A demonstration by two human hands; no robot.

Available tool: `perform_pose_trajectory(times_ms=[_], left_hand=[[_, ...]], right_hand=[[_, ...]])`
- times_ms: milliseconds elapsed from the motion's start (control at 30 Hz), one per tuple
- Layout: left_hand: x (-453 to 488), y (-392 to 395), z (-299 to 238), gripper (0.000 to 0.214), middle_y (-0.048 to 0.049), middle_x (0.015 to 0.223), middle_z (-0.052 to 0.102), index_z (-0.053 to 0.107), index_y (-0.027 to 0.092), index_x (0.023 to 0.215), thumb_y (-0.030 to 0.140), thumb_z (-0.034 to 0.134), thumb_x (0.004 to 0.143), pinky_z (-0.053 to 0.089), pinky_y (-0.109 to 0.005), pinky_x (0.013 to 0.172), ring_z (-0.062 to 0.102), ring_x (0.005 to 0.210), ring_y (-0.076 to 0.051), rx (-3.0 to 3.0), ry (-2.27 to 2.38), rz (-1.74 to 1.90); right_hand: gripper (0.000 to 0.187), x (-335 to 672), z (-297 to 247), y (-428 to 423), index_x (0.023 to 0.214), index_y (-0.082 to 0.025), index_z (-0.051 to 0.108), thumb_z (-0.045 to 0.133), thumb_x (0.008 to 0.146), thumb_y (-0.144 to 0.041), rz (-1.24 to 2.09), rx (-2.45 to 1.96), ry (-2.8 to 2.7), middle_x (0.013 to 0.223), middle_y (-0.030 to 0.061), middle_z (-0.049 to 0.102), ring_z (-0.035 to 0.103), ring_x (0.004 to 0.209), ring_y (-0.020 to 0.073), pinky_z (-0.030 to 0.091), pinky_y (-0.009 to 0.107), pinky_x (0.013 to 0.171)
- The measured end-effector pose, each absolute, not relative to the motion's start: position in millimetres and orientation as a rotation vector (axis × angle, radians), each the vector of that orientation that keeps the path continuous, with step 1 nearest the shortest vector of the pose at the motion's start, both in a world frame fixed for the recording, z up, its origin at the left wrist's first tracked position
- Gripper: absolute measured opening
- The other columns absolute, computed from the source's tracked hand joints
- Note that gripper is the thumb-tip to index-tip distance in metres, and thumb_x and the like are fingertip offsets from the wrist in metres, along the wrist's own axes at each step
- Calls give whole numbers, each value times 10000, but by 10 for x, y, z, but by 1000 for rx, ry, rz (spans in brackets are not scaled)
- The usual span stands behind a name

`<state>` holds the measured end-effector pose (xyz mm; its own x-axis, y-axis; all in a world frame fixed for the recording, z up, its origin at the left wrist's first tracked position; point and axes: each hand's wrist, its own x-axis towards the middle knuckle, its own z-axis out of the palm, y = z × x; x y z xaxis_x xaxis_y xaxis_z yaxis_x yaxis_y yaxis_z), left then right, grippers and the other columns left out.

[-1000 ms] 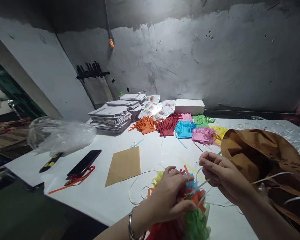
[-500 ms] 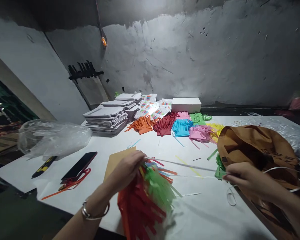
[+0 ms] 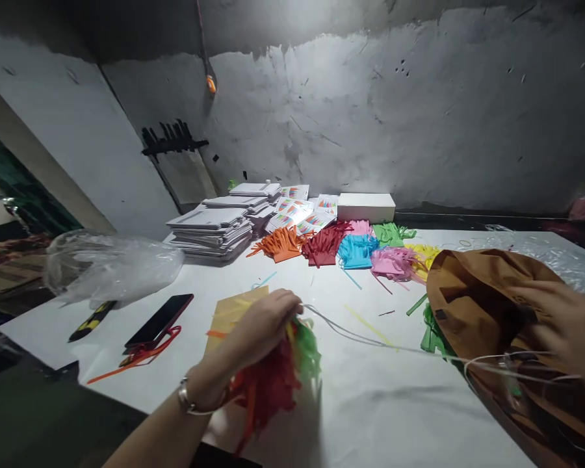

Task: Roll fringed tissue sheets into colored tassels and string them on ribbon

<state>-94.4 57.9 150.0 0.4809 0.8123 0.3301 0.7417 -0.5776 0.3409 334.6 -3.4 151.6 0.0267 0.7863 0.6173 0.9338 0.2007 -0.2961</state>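
My left hand is closed at the top of a bundle of fringed tissue-paper tassels, red, orange and green, hanging over the white table. From the closed fingers a thin white string runs slackly to the right, to the brown bag. My right hand, smeared by motion, is over the brown fabric bag; its fingers cannot be made out. Loops of string lie across the bag. A tan card lies behind my left wrist.
Fringed paper bunches, among them orange and blue, line the table's back. Behind them are paper stacks and a white box. Clear plastic, a phone and a yellow-black cutter lie left.
My right hand has moved right, from the string to over the brown bag. The taut string has gone slack. My left hand has shifted slightly right, and the tassels hang more bunched.
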Motion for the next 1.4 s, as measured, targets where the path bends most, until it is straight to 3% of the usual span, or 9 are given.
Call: perform_pose_trajectory(times_ms=[133, 233, 333, 467, 600, 700, 900, 1133, 1400], left_hand=[[-446, 430, 1424, 276, -72, 887, 675, 622, 189, 903, 129, 364, 982, 462, -314, 740, 594, 812, -210, 2708, 1094, 587], [-330, 385, 1363, 239, -80, 875, 668, 617, 174, 938, 137, 389, 998, 457, -313, 717, 585, 799, -214, 2727, 954, 611], [-399, 386, 1290, 157, -74, 891, 660, 603, 176, 917, 220, 481, 1005, 462, -304, 738, 584, 817, -206, 2635, 927, 693], [-489, 383, 1200, 157, -58, 874, 675, 620, 186, 930, 309, 546, 994, 462, -291, 738, 597, 809, -196, 2510, 892, 756], [-361, 351, 1164, 170, -37, 813, 684, 648, 176, 946, 315, 564, 996, 456, -262, 684, 599, 703, -158, 2337, 806, 912], [-238, 339, 1175, 146, -72, 905, 688, 653, 167, 1004, 304, 629, 958, 493, -273, 748, 630, 799, -178, 2217, 682, 1049], [-253, 274, 1026, 1175, -195, 1467, 489, 244, 233, 1573, 379, 934, 634, 469, -439, 1044, 554, 1263, -338, 1835, 807, 828], [-158, 143, 619, 1130, -138, 1202, 678, -58, 184, 1620, 320, 749, 841, 517, -396, 947, 684, 981, -248, 1780, 752, 860], [-435, 273, 922, 1291, -192, 1644, 278, 103, 298, 1627, 460, 927, 646, 214, -554, 1221, 249, 1514, -384, 1869, 855, 750]], right_hand=[[392, 2269, 1265, 118, 1326, -220, 591, 528, 997, -423, 225, -1115, -2108, 1349, 124, 635, 583, 1266, 261, 484, 421, 1049], [269, 1709, 1205, 105, 1025, -212, 670, 448, 1036, -362, 589, -1055, -2055, 956, 53, 733, 678, 870, 194, 527, 315, 767], [394, 1643, 1233, 85, 790, -216, 615, 397, 1065, -396, 677, -1033, -2042, 685, -21, 634, 569, 620, 134, 427, 248, 589], [366, 1807, 1154, 116, 834, -210, 645, 458, 1039, -448, 779, -979, -1998, 685, -29, 606, 530, 627, 123, 382, 238, 605], [466, 1722, 918, 157, 1061, -203, 665, 733, 810, -591, 911, -1039, -1951, 708, -36, 578, 470, 633, 146, 355, 256, 591], [377, 1593, 789, 132, 822, -211, 670, 700, 828, -587, 1054, -923, -1967, 754, -19, 614, 498, 694, 155, 382, 260, 643], [460, 1718, 742, 63, 730, -181, 637, 559, 946, -580, 1036, -1026, -1807, 657, -17, 585, 492, 615, 139, 381, 243, 568], [492, 1698, 752, 63, 986, -224, 712, 678, 817, -685, 940, -907, -1863, 901, 50, 714, 654, 842, 243, 518, 324, 804], [290, 1618, 645, 36, 850, -209, 694, 720, 847, -498, 942, -1056, -1755, 791, 31, 693, 623, 708, 205, 490, 288, 670]])
